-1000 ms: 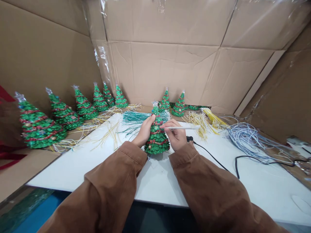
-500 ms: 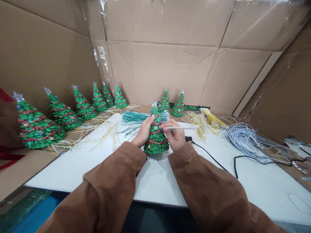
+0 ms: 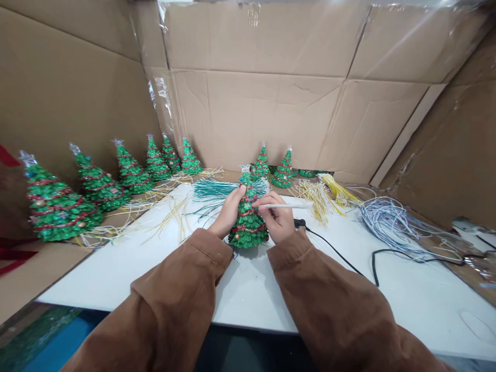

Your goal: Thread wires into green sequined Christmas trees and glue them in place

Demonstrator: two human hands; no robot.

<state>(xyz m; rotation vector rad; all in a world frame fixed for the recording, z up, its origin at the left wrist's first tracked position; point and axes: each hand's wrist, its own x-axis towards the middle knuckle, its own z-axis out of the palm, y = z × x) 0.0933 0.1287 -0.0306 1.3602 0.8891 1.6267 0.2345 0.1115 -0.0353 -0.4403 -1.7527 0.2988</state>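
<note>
A small green Christmas tree [image 3: 248,233] with red garland, gold baubles and a clear star on top stands upright on a white board [image 3: 248,294]. My left hand [image 3: 228,211] grips its left side, thumb near the upper part, other fingers hidden behind it. In my right hand [image 3: 279,219] a thin white stick [image 3: 292,205], like a pen or brush, is pinched between thumb and fingers. Its inner end meets or nearly meets the middle of the tree's front; actual contact is too small to make out.
Several similar trees [image 3: 134,170] line the left and back cardboard walls [image 3: 256,113]. Green wires [image 3: 211,190] lie behind my left hand, yellow and white wires [image 3: 315,196] to the right. Farther right are a coil of pale wire [image 3: 383,219] and a black cable [image 3: 337,249].
The whole view has shifted very slightly. Both hands keep their hold on the tree and the stick, with hardly any movement of the stick's end on the tree.
</note>
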